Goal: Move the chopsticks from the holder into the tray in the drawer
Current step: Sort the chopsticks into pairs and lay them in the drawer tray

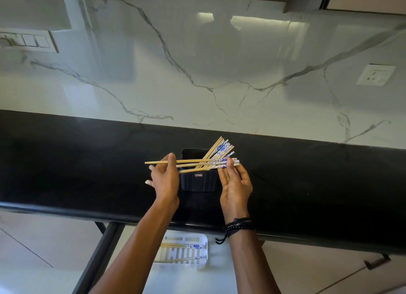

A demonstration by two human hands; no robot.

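- The left hand is pinching the plain wooden tips of the held chopsticks between thumb and fingers.
- The right hand is pinching the blue-patterned ends of the same bundle, thumb on top and fingers underneath.
- The two hands are standing apart, one at each end, and the bundle is lying roughly level between them, just above the mouth of the dark holder.
- The holder is sitting upright on the black table. The leaning chopsticks are resting inside it, fanned toward the right. Whether they are touching the held ones cannot be told.
- The white tray is lying in the open drawer below the table edge, with the tray chopsticks already laid lengthwise in it.
- Judgement: the task is looking partway done.
- Handling, as a judgement: the sticks are appearing light, thin, stiff and smooth, so they are likely to be rolling and sliding against one another.
- One stick is jutting further left than the rest, suggesting loose alignment.
- Pinching near both ends is suiting the load, since it is keeping the bundle from fanning. A one-handed carry would be calling for a firm clamp at mid-length.
- Risk: the bundle could be snagging the leaning sticks on the way out, dragging one loose or tipping the holder.
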